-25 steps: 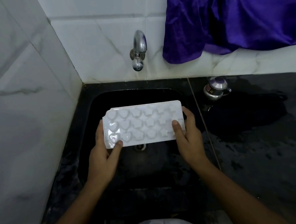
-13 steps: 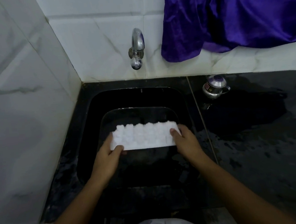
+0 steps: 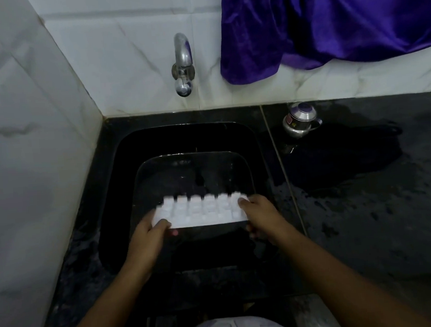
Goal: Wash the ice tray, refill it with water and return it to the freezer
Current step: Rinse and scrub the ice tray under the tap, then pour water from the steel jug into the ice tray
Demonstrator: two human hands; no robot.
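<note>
White plastic ice tray, blurred, is held low inside the black sink, bumpy side toward the camera. The left hand grips its left end, thumb curled over the near edge; the right hand grips the right end. A tap hangs above, a steel pot stands on the wet counter, and a purple cloth drapes the wall.
</note>
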